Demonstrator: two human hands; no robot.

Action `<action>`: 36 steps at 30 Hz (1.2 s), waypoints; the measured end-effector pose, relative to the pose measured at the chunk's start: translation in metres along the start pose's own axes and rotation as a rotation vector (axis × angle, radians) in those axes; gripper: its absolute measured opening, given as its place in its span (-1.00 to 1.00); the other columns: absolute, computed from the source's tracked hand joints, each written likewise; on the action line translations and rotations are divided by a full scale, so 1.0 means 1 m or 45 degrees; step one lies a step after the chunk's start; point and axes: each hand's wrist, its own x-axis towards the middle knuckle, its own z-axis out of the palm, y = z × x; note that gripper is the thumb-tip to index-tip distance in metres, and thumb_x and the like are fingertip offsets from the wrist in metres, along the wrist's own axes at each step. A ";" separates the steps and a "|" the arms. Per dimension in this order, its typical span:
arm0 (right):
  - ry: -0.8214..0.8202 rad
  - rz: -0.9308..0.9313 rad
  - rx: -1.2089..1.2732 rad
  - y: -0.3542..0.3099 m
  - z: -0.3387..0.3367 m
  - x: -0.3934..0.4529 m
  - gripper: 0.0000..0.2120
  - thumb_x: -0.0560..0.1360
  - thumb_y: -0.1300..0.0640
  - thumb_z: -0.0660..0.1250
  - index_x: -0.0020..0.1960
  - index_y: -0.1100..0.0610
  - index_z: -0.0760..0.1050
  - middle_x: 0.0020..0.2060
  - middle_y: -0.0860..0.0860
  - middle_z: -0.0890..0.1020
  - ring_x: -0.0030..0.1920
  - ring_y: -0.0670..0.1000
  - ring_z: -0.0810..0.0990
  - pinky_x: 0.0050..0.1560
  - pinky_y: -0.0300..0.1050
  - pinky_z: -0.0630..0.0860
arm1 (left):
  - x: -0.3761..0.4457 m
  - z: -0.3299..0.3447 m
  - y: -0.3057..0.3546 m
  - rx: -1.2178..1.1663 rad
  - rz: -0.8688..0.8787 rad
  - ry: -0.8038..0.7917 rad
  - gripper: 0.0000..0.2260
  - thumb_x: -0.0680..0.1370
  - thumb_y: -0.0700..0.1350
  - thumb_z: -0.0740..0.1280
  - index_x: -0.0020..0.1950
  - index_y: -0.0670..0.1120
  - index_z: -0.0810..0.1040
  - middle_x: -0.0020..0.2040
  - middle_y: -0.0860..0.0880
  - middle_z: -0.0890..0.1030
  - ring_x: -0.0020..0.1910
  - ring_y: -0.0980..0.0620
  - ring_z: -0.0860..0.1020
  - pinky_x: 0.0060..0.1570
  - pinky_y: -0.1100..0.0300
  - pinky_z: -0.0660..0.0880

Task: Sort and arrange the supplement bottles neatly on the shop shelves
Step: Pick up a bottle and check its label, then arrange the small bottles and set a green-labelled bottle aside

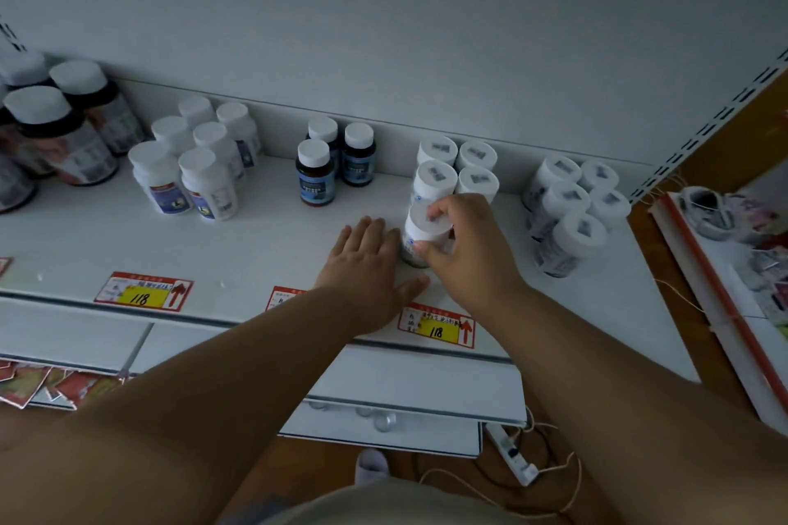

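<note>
Closest to me, along the front edge of the shelf (256,251), there are red and yellow price tags (143,291), and the left hand (369,269) lies flat just behind them, fingers spread and straight, fingertips right beside a white bottle (422,237). The right hand (464,245) pinches that bottle round its cap, thumb low on the side and fingers curled over the top. The bottle stands upright at the front of a column of matching white-capped bottles (458,166) that runs to the back wall.

Honestly, the risk I see is the grip: it's all up at the cap, so a nudge sideways could tip the bottle into the ones right behind and knock that row crooked. The blue-label trio (334,162) further left and the group (575,205) near the right edge look far enough away to be safe.
</note>
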 end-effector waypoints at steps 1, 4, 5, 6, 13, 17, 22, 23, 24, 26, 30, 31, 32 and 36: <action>0.009 -0.003 -0.029 0.001 0.001 0.002 -0.64 0.41 0.13 0.50 0.15 0.07 0.46 0.14 0.03 0.43 0.10 0.02 0.46 0.03 -0.13 0.46 | 0.003 0.000 0.001 0.012 0.004 -0.004 -0.23 0.55 0.39 -0.05 0.60 -0.05 -0.08 0.61 -0.11 -0.04 0.58 -0.08 -0.15 0.54 -0.06 -0.15; 0.017 0.005 -0.113 0.004 0.003 0.005 -0.60 0.43 0.15 0.48 0.21 0.10 0.45 0.20 0.08 0.41 0.13 0.08 0.46 0.07 -0.08 0.48 | 0.010 -0.002 0.002 0.017 0.018 -0.008 -0.24 0.55 0.39 -0.04 0.59 -0.06 -0.05 0.61 -0.11 -0.04 0.58 -0.08 -0.14 0.53 -0.05 -0.15; 0.023 0.004 -0.147 0.004 0.003 0.004 -0.58 0.42 0.16 0.48 0.23 0.11 0.44 0.21 0.10 0.41 0.14 0.11 0.46 0.08 -0.06 0.47 | 0.009 -0.003 0.002 0.011 0.020 -0.011 -0.24 0.55 0.38 -0.03 0.59 -0.05 -0.04 0.61 -0.10 -0.04 0.58 -0.07 -0.13 0.53 -0.04 -0.16; 0.035 0.002 -0.182 0.003 0.003 0.002 -0.57 0.42 0.17 0.49 0.24 0.12 0.45 0.21 0.11 0.42 0.16 0.13 0.46 0.11 -0.03 0.47 | 0.008 -0.004 0.000 0.003 0.024 -0.012 -0.25 0.55 0.38 -0.01 0.59 -0.04 -0.03 0.61 -0.10 -0.04 0.58 -0.07 -0.13 0.53 -0.03 -0.16; 0.233 -0.001 -0.256 -0.038 0.016 -0.042 -0.53 0.42 0.09 0.46 0.28 0.14 0.43 0.26 0.15 0.41 0.26 0.21 0.42 0.20 0.13 0.48 | -0.054 -0.016 -0.029 -0.237 0.033 0.176 -0.30 0.55 0.31 0.14 0.57 -0.03 0.09 0.57 -0.07 0.14 0.53 -0.09 0.10 0.51 0.03 0.03; 0.185 -0.053 -0.195 -0.099 0.048 -0.079 -0.57 0.44 0.08 0.42 0.27 0.17 0.44 0.24 0.13 0.44 0.25 0.16 0.46 0.24 0.11 0.46 | -0.119 -0.018 -0.070 -0.326 0.091 0.292 -0.38 0.56 0.23 0.22 0.52 -0.07 0.26 0.48 -0.09 0.33 0.45 -0.11 0.27 0.44 0.00 0.20; -0.062 -0.005 -0.080 -0.186 0.097 -0.120 -0.61 0.52 0.06 0.38 0.31 0.07 0.40 0.24 -0.03 0.43 0.19 -0.09 0.43 0.18 -0.24 0.43 | -0.211 -0.012 -0.143 -0.372 0.009 0.414 -0.47 0.52 0.19 0.20 0.41 -0.06 0.40 0.34 -0.06 0.48 0.34 -0.11 0.40 0.32 -0.02 0.32; -0.143 0.020 -0.067 -0.201 0.107 -0.127 -0.62 0.53 0.04 0.37 0.32 0.03 0.39 0.23 -0.08 0.42 0.17 -0.14 0.42 0.14 -0.31 0.40 | -0.226 -0.008 -0.155 -0.381 -0.018 0.424 -0.48 0.53 0.19 0.19 0.41 -0.05 0.41 0.32 -0.06 0.49 0.32 -0.11 0.42 0.30 -0.04 0.34; -0.217 0.048 -0.066 -0.212 0.117 -0.132 -0.63 0.55 0.02 0.35 0.32 -0.01 0.37 0.20 -0.13 0.41 0.16 -0.17 0.42 0.12 -0.32 0.39 | -0.239 -0.002 -0.166 -0.399 -0.036 0.431 -0.49 0.53 0.19 0.17 0.40 -0.05 0.42 0.31 -0.06 0.50 0.29 -0.12 0.44 0.28 -0.04 0.36; -0.310 0.080 -0.057 -0.224 0.140 -0.140 -0.66 0.56 0.00 0.33 0.30 -0.04 0.37 0.16 -0.18 0.42 0.16 -0.17 0.43 0.13 -0.26 0.42 | -0.256 0.012 -0.186 -0.451 -0.085 0.437 -0.50 0.54 0.18 0.16 0.40 -0.05 0.43 0.28 -0.07 0.52 0.25 -0.12 0.47 0.24 -0.04 0.39; -0.269 0.063 -0.075 -0.205 0.188 -0.150 -0.69 0.54 0.05 0.36 0.25 0.06 0.43 0.16 -0.03 0.48 0.16 -0.05 0.47 0.16 -0.07 0.50 | -0.260 0.051 -0.209 -0.418 -0.137 0.332 -0.49 0.54 0.16 0.19 0.44 -0.02 0.37 0.30 -0.09 0.50 0.26 -0.15 0.46 0.25 -0.08 0.40; -0.257 0.083 -0.085 -0.192 0.201 -0.152 -0.69 0.53 0.05 0.36 0.25 0.06 0.43 0.16 -0.02 0.48 0.16 -0.04 0.48 0.15 -0.02 0.51 | -0.256 0.064 -0.212 -0.417 -0.139 0.307 -0.50 0.55 0.13 0.23 0.45 -0.02 0.36 0.31 -0.10 0.49 0.27 -0.16 0.45 0.25 -0.10 0.40; -0.246 0.106 -0.092 -0.176 0.215 -0.153 -0.68 0.53 0.05 0.36 0.25 0.06 0.44 0.17 -0.01 0.47 0.16 -0.02 0.49 0.15 0.00 0.52 | -0.251 0.079 -0.213 -0.425 -0.141 0.299 -0.51 0.55 0.11 0.25 0.46 -0.02 0.35 0.32 -0.10 0.49 0.27 -0.16 0.45 0.25 -0.11 0.40; -0.270 0.237 -0.090 -0.098 0.265 -0.159 -0.65 0.54 0.02 0.37 0.28 0.00 0.40 0.27 0.00 0.45 0.21 -0.04 0.51 0.11 -0.21 0.51 | -0.212 0.152 -0.207 -0.526 -0.235 0.255 -0.50 0.58 0.08 0.28 0.49 0.04 0.30 0.38 -0.04 0.44 0.34 -0.07 0.40 0.28 0.05 0.32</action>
